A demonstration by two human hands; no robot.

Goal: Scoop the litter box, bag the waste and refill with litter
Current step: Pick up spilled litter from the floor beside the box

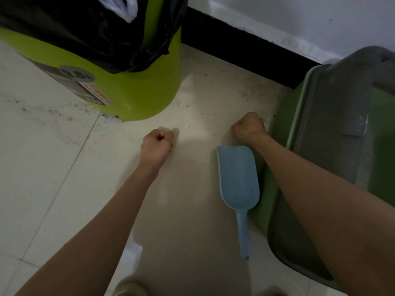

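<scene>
The blue scoop (238, 182) lies flat on the tiled floor (53, 167), handle nearest the person, just beside the green litter box (333, 133) on the right. Farther out, the left hand (157, 144) and right hand (249, 127) are both curled into fists, seemingly gripping a pale bag; what they hold cannot be told. Beyond stands a green bin (136, 90) lined with a black bag (89, 33)

Glossy green plastic bin (136, 92), crinkly shiny black liner (92, 33), matt blue plastic scoop (238, 178), smooth tiled floor (42, 167)
</scene>
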